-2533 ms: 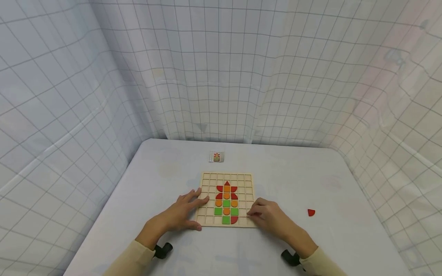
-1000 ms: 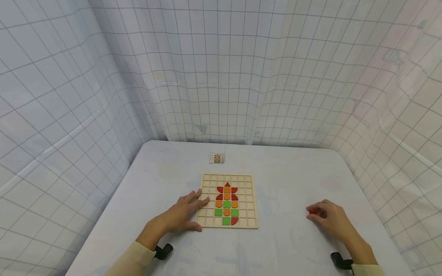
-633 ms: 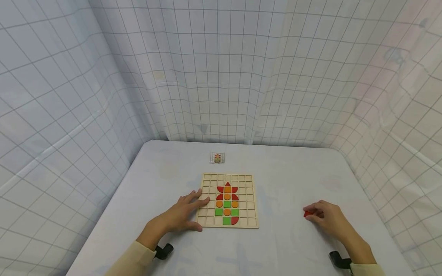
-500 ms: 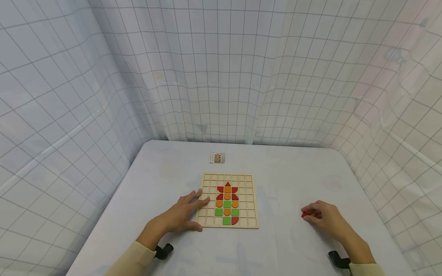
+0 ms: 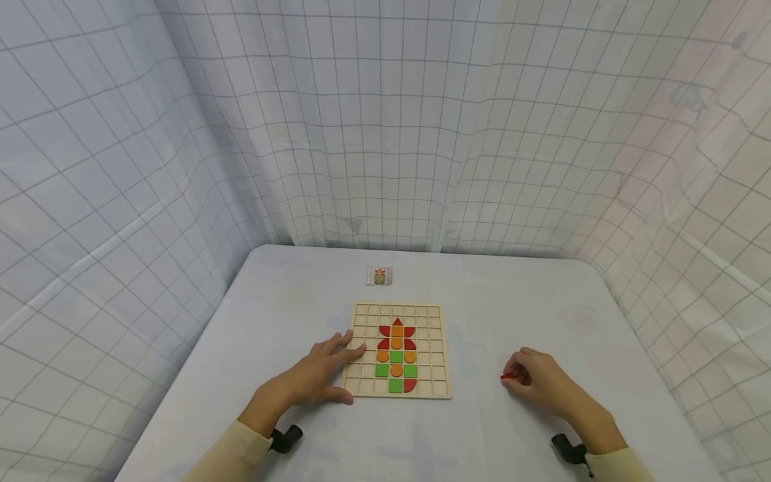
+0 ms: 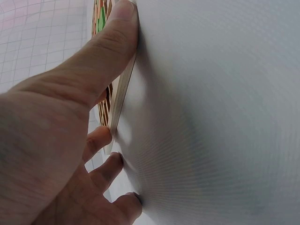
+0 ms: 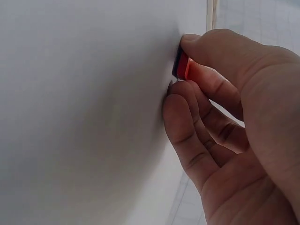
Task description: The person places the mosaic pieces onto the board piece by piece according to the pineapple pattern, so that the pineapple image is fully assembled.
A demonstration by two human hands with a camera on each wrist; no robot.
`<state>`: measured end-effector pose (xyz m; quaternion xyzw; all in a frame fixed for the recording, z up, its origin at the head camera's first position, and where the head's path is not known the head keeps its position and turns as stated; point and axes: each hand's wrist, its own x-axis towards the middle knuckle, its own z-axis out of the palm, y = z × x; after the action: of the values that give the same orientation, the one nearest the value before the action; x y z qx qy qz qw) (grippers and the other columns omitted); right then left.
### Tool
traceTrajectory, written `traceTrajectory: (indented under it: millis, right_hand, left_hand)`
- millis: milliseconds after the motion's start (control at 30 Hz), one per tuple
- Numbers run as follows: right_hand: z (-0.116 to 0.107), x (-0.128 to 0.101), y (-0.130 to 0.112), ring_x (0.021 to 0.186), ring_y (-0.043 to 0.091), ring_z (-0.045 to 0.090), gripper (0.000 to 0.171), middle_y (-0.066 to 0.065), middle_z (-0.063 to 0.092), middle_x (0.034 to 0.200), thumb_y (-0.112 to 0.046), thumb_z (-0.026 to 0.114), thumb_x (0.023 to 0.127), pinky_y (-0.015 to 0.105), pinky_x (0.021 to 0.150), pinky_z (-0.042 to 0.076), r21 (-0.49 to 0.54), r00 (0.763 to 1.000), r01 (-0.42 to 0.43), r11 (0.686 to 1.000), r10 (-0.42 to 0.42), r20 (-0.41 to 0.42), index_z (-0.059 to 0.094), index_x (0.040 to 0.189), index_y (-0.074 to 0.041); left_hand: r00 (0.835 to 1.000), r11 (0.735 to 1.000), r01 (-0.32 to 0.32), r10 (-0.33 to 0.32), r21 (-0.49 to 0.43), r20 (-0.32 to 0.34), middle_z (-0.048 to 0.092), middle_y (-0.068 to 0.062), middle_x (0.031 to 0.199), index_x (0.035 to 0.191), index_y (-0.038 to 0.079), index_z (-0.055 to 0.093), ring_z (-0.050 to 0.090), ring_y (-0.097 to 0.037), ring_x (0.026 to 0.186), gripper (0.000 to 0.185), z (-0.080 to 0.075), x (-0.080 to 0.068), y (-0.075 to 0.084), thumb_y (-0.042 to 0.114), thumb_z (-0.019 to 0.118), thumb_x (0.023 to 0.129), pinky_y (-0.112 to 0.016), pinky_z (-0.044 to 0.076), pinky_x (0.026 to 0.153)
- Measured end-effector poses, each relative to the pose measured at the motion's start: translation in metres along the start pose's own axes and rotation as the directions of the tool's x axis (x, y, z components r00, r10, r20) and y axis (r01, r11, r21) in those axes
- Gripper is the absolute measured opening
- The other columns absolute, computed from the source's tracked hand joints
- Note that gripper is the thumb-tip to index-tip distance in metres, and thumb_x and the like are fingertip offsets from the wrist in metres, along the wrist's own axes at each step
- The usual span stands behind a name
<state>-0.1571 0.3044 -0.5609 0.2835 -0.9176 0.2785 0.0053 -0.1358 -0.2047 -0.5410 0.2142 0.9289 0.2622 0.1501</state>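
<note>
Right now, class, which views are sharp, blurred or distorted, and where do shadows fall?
Head view: sharp, evenly lit, curtain grid bowed by the wide lens. Left wrist view: left hand sharp, wooden grid board edge-on, soft shadow beside it. Right wrist view: red piece slightly soft.

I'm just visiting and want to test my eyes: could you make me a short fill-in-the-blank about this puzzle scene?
1. The right hand pinches a small ____ piece.
2. The left hand rests on the wooden ____.
3. The squares in the pattern are ____.
4. A small picture card lies ____ the board.

Missing words: red; board; green; beyond
</note>
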Motion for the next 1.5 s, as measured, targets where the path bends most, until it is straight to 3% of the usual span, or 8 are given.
traceTrajectory:
  millis: [400, 800, 1167, 1500]
  right_hand:
    - [0.016, 0.023, -0.030, 0.082, -0.006, 0.056, 0.019, -0.009, 0.068, 0.093, -0.010, 0.095, 0.098, 0.020, 0.072, 0.057, -0.068, 1.000, 0.004, 0.998, -0.003, 0.024, 0.077, 0.099, -0.015]
    - [0.027, 0.033, -0.040, 0.083, -0.004, 0.057, 0.019, -0.007, 0.068, 0.092, -0.001, 0.093, 0.094, 0.020, 0.071, 0.057, -0.036, 0.996, 0.088, 0.996, -0.089, -0.033, 0.079, 0.098, -0.014]
    - [0.033, 0.052, -0.067, 0.088, 0.001, 0.065, 0.016, -0.005, 0.071, 0.100, -0.004, 0.091, 0.099, 0.024, 0.076, 0.063, 0.066, 0.998, 0.058, 0.996, -0.059, 0.013, 0.079, 0.104, -0.014]
    - [0.060, 0.078, -0.103, 0.088, 0.003, 0.067, 0.014, -0.003, 0.075, 0.103, -0.010, 0.091, 0.102, 0.019, 0.077, 0.063, 0.117, 0.985, 0.154, 0.981, -0.162, 0.062, 0.080, 0.110, -0.013]
  left_hand:
    - [1.000, 1.000, -0.004, 0.004, 0.001, 0.001, 0.028, -0.020, 0.194, 0.179, 0.022, 0.049, 0.026, -0.057, 0.178, 0.104, 0.001, 0.001, -0.001, 0.042, 0.101, 0.091, -0.082, 0.035, 0.135]
    - [1.000, 1.000, -0.012, 0.012, 0.011, 0.002, 0.027, -0.020, 0.194, 0.180, 0.022, 0.049, 0.026, -0.056, 0.178, 0.104, 0.001, 0.003, -0.002, 0.042, 0.100, 0.092, -0.081, 0.031, 0.137]
    - [1.000, 1.000, -0.019, 0.019, 0.003, 0.003, 0.027, -0.020, 0.194, 0.179, 0.022, 0.049, 0.027, -0.059, 0.177, 0.103, -0.002, 0.002, 0.000, 0.042, 0.100, 0.092, -0.082, 0.035, 0.135]
    - [1.000, 1.000, -0.006, 0.006, -0.012, 0.003, 0.027, -0.020, 0.194, 0.180, 0.023, 0.048, 0.026, -0.060, 0.176, 0.103, 0.001, 0.000, -0.002, 0.043, 0.100, 0.092, -0.083, 0.037, 0.133]
